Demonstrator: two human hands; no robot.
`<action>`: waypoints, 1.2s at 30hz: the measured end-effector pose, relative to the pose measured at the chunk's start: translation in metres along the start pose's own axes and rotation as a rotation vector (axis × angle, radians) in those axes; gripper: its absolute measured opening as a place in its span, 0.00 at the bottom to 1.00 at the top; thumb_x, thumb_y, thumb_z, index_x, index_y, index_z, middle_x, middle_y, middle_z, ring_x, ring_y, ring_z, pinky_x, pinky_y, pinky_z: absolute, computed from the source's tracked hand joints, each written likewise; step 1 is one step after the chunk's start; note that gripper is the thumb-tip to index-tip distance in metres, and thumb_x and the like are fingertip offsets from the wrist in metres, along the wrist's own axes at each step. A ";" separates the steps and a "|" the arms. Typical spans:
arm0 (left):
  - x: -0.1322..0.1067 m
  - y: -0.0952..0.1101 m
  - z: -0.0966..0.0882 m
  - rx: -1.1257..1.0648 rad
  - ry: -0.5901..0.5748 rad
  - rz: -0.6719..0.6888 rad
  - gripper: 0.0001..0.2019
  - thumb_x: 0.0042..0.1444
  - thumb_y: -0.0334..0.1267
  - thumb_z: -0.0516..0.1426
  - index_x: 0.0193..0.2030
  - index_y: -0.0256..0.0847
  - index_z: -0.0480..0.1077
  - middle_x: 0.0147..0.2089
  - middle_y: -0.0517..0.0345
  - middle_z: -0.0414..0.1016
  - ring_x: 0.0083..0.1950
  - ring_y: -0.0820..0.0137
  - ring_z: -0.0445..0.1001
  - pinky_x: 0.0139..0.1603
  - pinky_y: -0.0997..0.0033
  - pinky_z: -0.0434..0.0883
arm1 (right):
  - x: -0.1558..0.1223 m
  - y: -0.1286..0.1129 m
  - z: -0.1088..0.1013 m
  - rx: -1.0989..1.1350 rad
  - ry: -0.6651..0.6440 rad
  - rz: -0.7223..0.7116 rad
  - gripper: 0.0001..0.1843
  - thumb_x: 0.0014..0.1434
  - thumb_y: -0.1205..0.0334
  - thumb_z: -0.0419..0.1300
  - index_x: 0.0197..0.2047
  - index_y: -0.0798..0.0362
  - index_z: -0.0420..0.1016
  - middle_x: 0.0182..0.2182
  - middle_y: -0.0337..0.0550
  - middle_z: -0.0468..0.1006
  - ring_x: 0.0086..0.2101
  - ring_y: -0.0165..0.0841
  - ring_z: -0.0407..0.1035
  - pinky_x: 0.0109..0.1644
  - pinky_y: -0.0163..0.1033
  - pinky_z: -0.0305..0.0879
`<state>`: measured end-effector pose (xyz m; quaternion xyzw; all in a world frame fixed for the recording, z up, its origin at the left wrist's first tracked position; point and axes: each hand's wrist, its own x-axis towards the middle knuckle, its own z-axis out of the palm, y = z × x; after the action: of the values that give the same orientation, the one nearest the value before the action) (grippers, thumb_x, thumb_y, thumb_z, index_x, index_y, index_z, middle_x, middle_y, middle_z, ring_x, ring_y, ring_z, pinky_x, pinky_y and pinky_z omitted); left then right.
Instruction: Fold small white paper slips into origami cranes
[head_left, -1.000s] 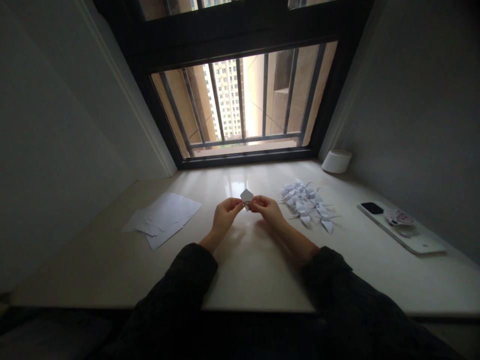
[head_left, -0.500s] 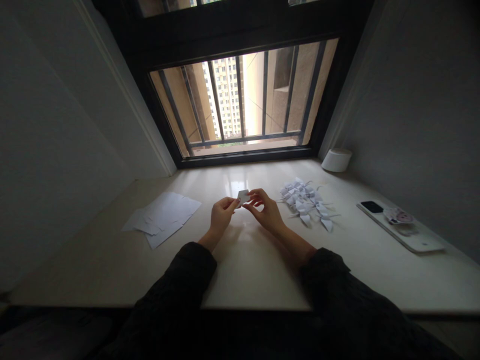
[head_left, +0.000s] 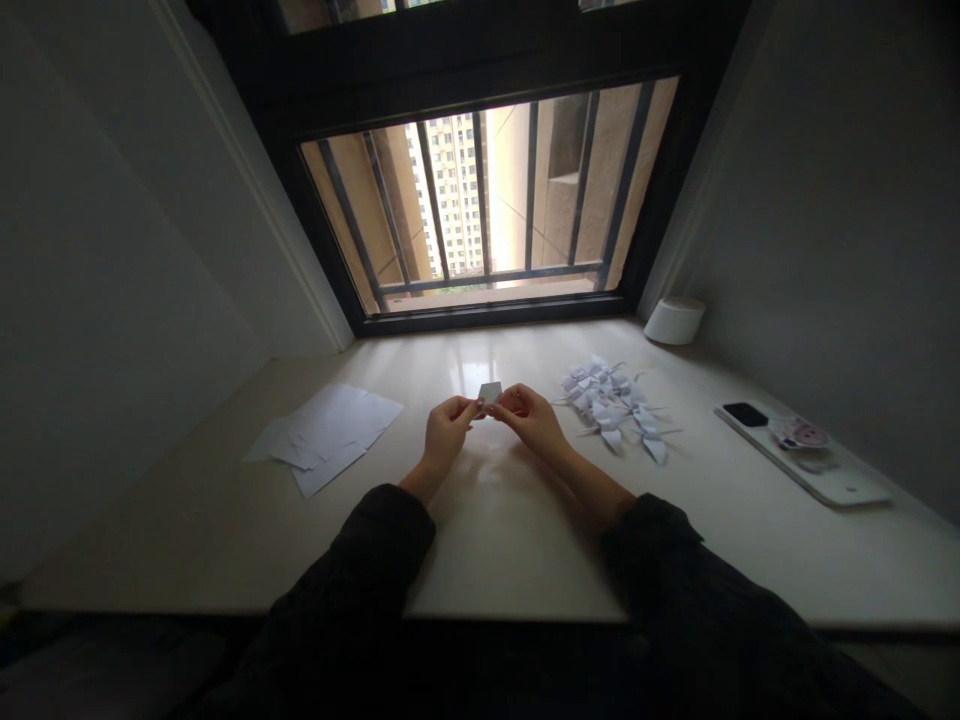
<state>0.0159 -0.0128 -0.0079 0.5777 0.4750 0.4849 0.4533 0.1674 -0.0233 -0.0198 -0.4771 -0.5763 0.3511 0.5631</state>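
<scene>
Centrally held folded paper (head_left: 490,391): was judged light, thin and easily creased, best gripped at its edges.
Left hand (head_left: 447,428): was closed in a narrow pinch on the lower left edge.
Right hand (head_left: 534,418): was pinched likewise, lower right.
Paper's place: was noted between the hands, left of the white paper pile (head_left: 602,402).
Paper's direction: blunt top was pointed windowward; long axis could not be told, lower part being hidden.

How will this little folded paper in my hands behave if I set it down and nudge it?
The folded paper is probably stiff, since it shows no droop between your left hand and right hand. Being so small, it's likely light and may slide easily across the glossy surface.
</scene>
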 end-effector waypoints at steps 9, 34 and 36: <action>0.001 -0.007 0.001 0.027 -0.081 -0.015 0.17 0.47 0.52 0.59 0.31 0.38 0.73 0.32 0.52 0.77 0.37 0.65 0.76 0.32 0.72 0.67 | 0.005 0.011 -0.003 -0.011 0.086 -0.026 0.12 0.50 0.55 0.61 0.38 0.50 0.70 0.27 0.40 0.76 0.31 0.35 0.73 0.35 0.40 0.69; 0.007 -0.003 -0.005 -0.022 0.105 0.065 0.20 0.51 0.51 0.57 0.40 0.37 0.76 0.34 0.52 0.79 0.35 0.66 0.77 0.31 0.71 0.71 | 0.001 0.001 -0.012 -0.474 -0.022 -0.444 0.13 0.55 0.73 0.52 0.31 0.49 0.75 0.37 0.45 0.70 0.38 0.36 0.66 0.41 0.41 0.65; 0.008 -0.004 -0.006 -0.036 0.118 0.053 0.20 0.51 0.51 0.57 0.42 0.36 0.76 0.35 0.51 0.79 0.36 0.66 0.77 0.31 0.72 0.71 | 0.000 0.000 -0.012 -0.492 -0.024 -0.456 0.13 0.54 0.73 0.52 0.30 0.49 0.75 0.36 0.44 0.70 0.38 0.36 0.66 0.41 0.42 0.65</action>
<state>0.0101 -0.0038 -0.0100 0.5524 0.4766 0.5384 0.4218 0.1795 -0.0249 -0.0188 -0.4533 -0.7423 0.0722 0.4881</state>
